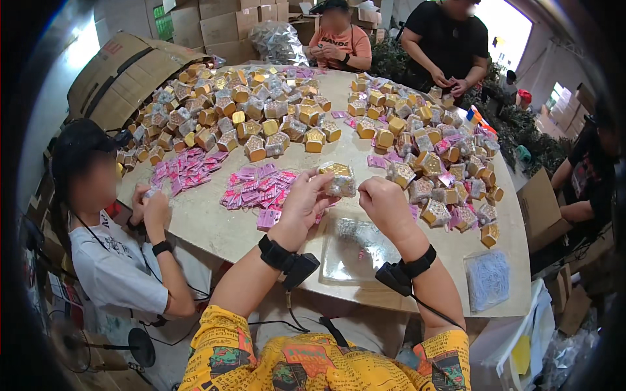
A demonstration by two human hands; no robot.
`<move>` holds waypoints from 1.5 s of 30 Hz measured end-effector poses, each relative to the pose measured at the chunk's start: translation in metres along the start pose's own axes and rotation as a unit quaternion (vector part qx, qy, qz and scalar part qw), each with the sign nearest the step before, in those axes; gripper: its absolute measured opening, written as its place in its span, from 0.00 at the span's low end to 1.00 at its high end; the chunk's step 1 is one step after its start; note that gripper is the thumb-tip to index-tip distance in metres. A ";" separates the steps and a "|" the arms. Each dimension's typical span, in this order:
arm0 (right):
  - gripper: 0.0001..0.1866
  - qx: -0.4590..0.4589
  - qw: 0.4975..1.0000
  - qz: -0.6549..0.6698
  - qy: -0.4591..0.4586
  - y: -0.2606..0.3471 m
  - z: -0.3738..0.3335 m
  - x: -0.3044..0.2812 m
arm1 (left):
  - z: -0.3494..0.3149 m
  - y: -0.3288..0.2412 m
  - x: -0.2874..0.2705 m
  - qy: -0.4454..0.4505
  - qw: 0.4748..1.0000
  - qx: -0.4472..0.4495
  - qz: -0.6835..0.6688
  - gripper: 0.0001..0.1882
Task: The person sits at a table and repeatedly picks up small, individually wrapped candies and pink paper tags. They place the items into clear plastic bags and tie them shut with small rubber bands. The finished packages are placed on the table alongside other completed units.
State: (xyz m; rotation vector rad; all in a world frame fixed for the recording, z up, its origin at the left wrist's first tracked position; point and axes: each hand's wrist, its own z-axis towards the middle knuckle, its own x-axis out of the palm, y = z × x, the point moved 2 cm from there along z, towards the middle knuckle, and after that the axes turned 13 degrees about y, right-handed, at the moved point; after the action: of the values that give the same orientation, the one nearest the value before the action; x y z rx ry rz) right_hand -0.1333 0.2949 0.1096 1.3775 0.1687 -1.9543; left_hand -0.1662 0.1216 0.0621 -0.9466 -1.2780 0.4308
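Over the near middle of the table, my left hand (301,203) grips a small house-shaped ornament (340,180) with a gold top and glittery silver-white sides. Close by its right side is my right hand (386,207), fingers curled into a pinch; whatever they hold, if anything, is too small to make out. Below both hands lies a shallow clear plastic tray (334,272). Pink cards or tags (251,188) are heaped beside my left hand. Many more gold and white ornaments (427,167) are piled past my right hand, with pink tags among them.
A larger ornament heap (225,104) covers the far left of the table (222,231). White strings fill a clear pack (488,281) at the right edge. A co-worker (114,254) sits at the left with another pink tag pile (186,168); others work across the table and at the right.
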 end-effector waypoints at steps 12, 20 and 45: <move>0.03 0.036 0.998 -0.057 0.000 -0.003 -0.004 0.007 | -0.005 0.004 0.020 -0.069 0.995 0.048 0.059 0.25; 0.06 0.036 0.999 -0.024 0.008 -0.002 -0.002 0.005 | -0.002 0.011 0.016 -0.063 0.998 0.006 0.004 0.23; 0.07 0.171 0.845 0.482 0.157 -0.039 -0.020 0.008 | -0.009 0.024 0.019 0.018 0.997 -0.063 0.036 0.22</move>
State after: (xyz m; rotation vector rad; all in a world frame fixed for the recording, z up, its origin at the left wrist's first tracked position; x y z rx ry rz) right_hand -0.1432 0.3293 0.0831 1.5599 -0.6454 -0.9235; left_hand -0.1469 0.1461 0.0554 -1.1057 -1.2530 0.3911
